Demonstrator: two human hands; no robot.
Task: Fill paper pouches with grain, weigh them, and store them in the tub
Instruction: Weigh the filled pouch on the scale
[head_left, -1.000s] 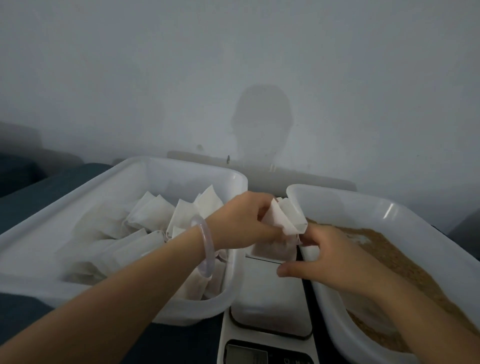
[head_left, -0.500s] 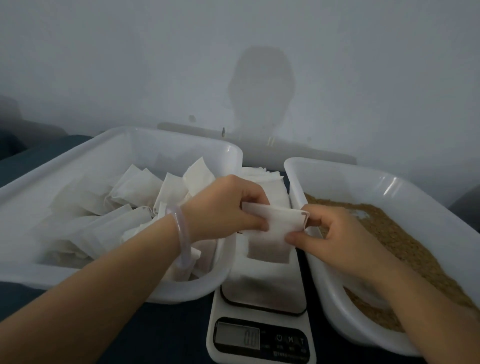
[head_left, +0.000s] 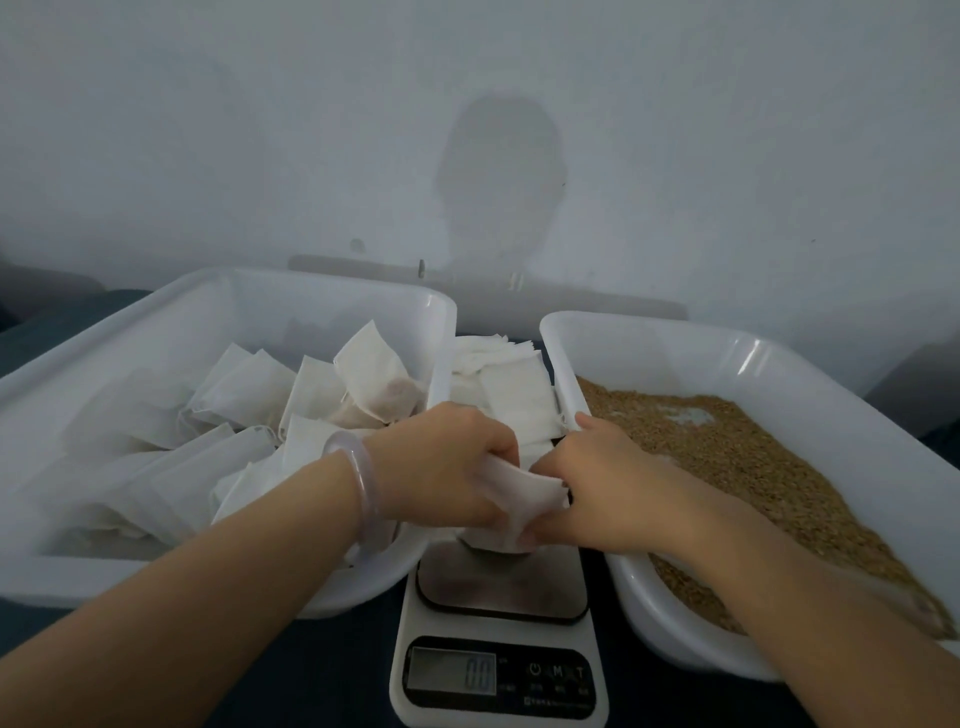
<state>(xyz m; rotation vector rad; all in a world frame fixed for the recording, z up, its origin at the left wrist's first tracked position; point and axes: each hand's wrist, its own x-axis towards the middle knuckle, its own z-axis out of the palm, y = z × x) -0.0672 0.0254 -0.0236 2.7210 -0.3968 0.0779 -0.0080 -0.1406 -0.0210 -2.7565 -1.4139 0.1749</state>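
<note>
tub (head_left: 130, 332) of white plastic sits left of the left hand, and its near rim passes under that wrist. filled pouches (head_left: 249, 395) lie heaped inside, leaning on one another, and a few show brown through the paper. a pale bangle (head_left: 358, 483) rings the left wrist.

left hand (head_left: 441, 467) is knuckles-up, its fingers curled down and clamped on the left side of a pouch (head_left: 519, 493). the pouch is stretched between the two hands. its top is pulled taut and its body hangs below the fingers. it is over the far part of the scale (head_left: 498, 587), but whether it touches the plate cannot be told. nearer than the hands, the display (head_left: 452, 674) shows zeros.

beyond the hands, between the two tubs, a stack of empty pouches (head_left: 511, 395) lies flat.

right hand (head_left: 608, 483) meets the left almost knuckle to knuckle, its fingers bent and pinching the right side of the same pouch. its forearm crosses the near rim of the second tub (head_left: 727, 343), which stands just right of this hand. grain (head_left: 753, 467) covers that tub's floor right of and beyond the hand, with one small bare patch on the far side. a grey wall (head_left: 208, 156) rises behind everything, with a rounded shadow (head_left: 498, 182) on it above the hands.
</note>
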